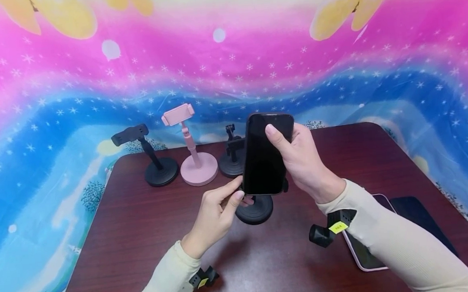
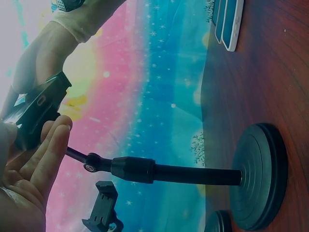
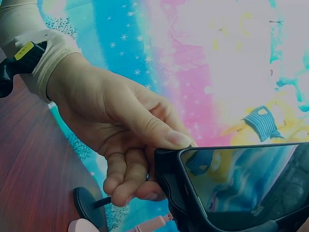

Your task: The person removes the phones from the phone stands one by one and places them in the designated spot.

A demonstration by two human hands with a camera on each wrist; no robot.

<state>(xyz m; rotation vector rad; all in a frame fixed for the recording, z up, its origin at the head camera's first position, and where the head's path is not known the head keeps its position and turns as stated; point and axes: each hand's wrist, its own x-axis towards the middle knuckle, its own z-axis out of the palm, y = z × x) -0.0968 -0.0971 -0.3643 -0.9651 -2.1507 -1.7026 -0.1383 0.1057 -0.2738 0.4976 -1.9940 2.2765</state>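
Note:
A black smartphone (image 1: 264, 164) stands upright, screen facing me, at a black phone stand whose round base (image 1: 258, 212) is on the table. My right hand (image 1: 306, 164) grips its upper right side, thumb on the screen and fingers behind. Down at the lower left corner, my left hand (image 1: 211, 216) pinches the end of the stand's black clamp (image 3: 169, 181) between thumb and fingers. The left wrist view shows the stand's pole (image 2: 193, 174) rising behind the clamp. From the head view, the phone hides most of the clamp and pole.
Along the table's back edge are a black phone stand (image 1: 154, 162), a pink phone stand (image 1: 198, 169) and another black stand (image 1: 230, 164), partly behind the phone. A pink-edged phone (image 1: 367, 260) and a dark flat device (image 1: 419, 217) lie at right, beneath my forearm.

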